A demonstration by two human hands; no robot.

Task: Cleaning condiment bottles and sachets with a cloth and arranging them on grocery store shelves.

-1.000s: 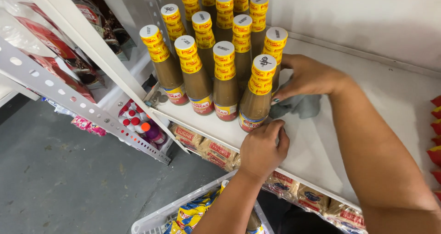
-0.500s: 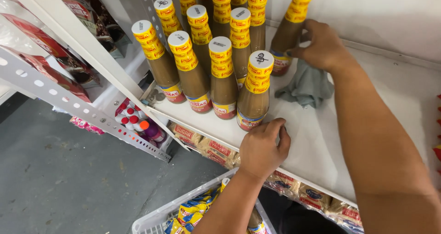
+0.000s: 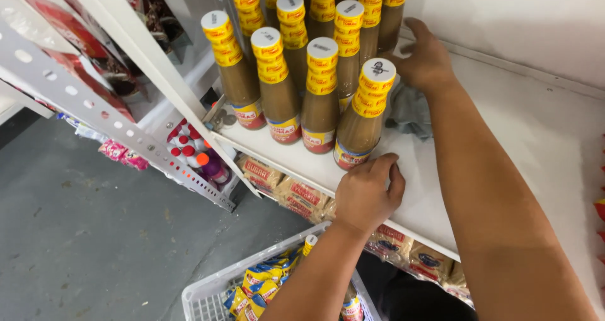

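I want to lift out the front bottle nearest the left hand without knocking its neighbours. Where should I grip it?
Grip the front bottle by its narrow yellow-capped neck, coming from the right, probably: other bottles crowd its left and back, while the shelf on its right lies open.

The left hand (image 3: 367, 194) is curled, knuckles up, fingers bent under (forearm rising from below). The right hand (image 3: 426, 57) reaches far forward, arm nearly straight, palm down, fingers spread.
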